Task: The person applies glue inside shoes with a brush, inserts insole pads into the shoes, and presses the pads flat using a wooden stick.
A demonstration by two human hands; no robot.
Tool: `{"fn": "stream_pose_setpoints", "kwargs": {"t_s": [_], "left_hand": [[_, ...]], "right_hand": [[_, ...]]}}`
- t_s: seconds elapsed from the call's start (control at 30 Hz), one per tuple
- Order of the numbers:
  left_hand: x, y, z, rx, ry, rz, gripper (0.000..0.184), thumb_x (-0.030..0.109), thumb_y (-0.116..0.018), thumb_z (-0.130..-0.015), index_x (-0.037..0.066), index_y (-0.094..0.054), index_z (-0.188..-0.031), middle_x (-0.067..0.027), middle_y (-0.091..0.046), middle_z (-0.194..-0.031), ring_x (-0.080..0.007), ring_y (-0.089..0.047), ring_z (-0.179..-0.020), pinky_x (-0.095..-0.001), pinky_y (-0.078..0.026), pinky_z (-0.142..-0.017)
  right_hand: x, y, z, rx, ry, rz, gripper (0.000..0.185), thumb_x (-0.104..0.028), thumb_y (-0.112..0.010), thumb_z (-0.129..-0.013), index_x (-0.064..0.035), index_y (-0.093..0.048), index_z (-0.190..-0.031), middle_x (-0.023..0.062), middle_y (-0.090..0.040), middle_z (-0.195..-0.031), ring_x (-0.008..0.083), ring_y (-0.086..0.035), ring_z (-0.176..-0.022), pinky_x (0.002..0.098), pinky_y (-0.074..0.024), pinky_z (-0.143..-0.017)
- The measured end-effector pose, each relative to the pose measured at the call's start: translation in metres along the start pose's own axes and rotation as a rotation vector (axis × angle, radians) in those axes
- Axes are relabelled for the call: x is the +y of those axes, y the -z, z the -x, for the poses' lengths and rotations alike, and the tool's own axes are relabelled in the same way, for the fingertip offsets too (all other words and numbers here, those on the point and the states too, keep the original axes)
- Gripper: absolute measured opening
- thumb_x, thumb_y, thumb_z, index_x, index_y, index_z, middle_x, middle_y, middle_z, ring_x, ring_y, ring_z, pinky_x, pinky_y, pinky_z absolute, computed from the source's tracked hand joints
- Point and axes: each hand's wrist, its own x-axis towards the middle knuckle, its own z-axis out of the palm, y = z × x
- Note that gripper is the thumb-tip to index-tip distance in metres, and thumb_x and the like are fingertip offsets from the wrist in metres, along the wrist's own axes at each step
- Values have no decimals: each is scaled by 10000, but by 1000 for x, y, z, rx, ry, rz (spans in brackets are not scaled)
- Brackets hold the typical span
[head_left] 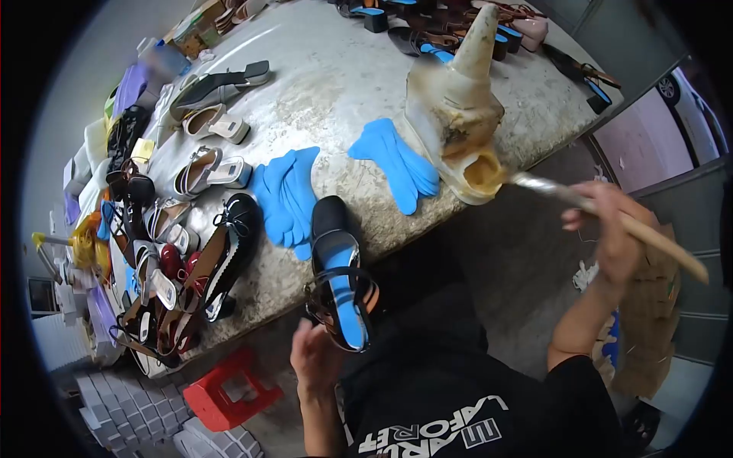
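My right hand (615,225) is closed round the wooden handle of a brush (649,233). The brush's tip is at the opening of a glue-stained pot (482,172) with a tall cone on top. My left hand (314,355) is beside the heel end of a black strapped shoe (334,229) with a blue insole; its fingers are partly hidden behind the shoe. That shoe points away from me at the table's front edge. Blue insole pieces lie in two piles, one (289,195) left of centre and one (393,164) near the pot.
Many shoes (221,252) crowd the left side of the worn table (305,107), and more (435,38) stand at the back right. A red stool (229,389) is below the front edge. Grey boxes (130,404) are stacked at the lower left.
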Motion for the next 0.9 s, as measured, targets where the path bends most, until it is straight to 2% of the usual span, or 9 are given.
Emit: {"fn": "stream_pose_setpoints", "kwargs": {"t_s": [0.07, 0.13, 0.2, 0.3, 0.43, 0.53, 0.6, 0.73, 0.9], "left_hand": [[-7, 3, -8, 77, -72, 36, 705, 602, -360, -974, -21, -561, -1235, -118, -646, -1170, -238, -591, -1121, -363, -419, -1018], [-18, 21, -18, 89, -99, -11, 761, 651, -344, -954, -16, -550, -1257, -116, -638, -1191, -239, -587, -1129, -364, -421, -1016], [-22, 25, -19, 110, -136, -54, 819, 699, -327, -934, -12, -539, -1279, -113, -630, -1211, -241, -582, -1138, -365, -423, -1014], [-33, 25, -22, -26, -258, 108, 880, 737, -290, -917, -12, -499, -1329, -104, -583, -1295, -236, -568, -1134, -373, -429, -1004], [-36, 16, -12, 170, -334, -386, 977, 800, -210, -876, -35, -538, -1262, -118, -653, -1093, -199, -628, -941, -330, -514, -820], [-33, -17, -19, 377, -271, -426, 1062, 856, -127, -823, -47, -561, -1175, -87, -667, -922, -147, -624, -746, -271, -522, -643], [-30, -17, -20, 379, -271, -491, 1064, 849, -109, -831, -42, -574, -1179, -78, -672, -953, -138, -617, -805, -259, -508, -716], [-21, -21, -19, 429, -295, -557, 1058, 835, -92, -845, -37, -590, -1181, -66, -673, -993, -132, -601, -879, -250, -475, -808], [-19, -28, -20, 266, -278, -517, 1123, 855, -103, -800, -70, -442, -1338, -117, -629, -1126, -182, -635, -973, -323, -542, -816]], "right_hand": [[-2, 13, 0, 12, 253, -5, 298, -157, -556, -961, 127, -638, -1006, 247, -644, -1054, 191, -678, -730, 270, -570, -626], [4, -5, -10, 73, 91, 121, 295, -186, -584, -955, 96, -653, -1006, 244, -648, -1046, 187, -676, -722, 256, -550, -596], [-12, -8, -17, -204, -402, 357, 238, -170, -612, -938, 61, -664, -962, 236, -657, -991, 176, -670, -706, 244, -524, -571], [48, 89, -4, -103, 345, 250, 221, -205, -641, -905, -6, -704, -834, 103, -656, -666, 150, -620, -584, 263, -503, -560], [88, 77, -16, 303, -317, -183, 199, -193, -542, -926, -12, -626, -932, 153, -631, -882, 248, -581, -610, 330, -458, -517], [82, 58, 35, 71, 28, -891, 201, -193, -577, -913, 6, -547, -916, 139, -545, -950, 227, -559, -623, 295, -406, -491], [44, -14, 51, 142, 528, -506, 232, -195, -617, -891, 17, -522, -900, 124, -506, -902, 196, -551, -595, 256, -395, -471], [-24, -90, 71, -316, 483, -459, 170, -89, -622, -853, 51, -532, -888, 148, -550, -882, 154, -547, -492, 226, -435, -413], [-26, -121, 72, -426, 655, -21, 233, -43, -589, -887, 40, -561, -1103, 130, -559, -802, 163, -573, -537, 226, -421, -387]]}}
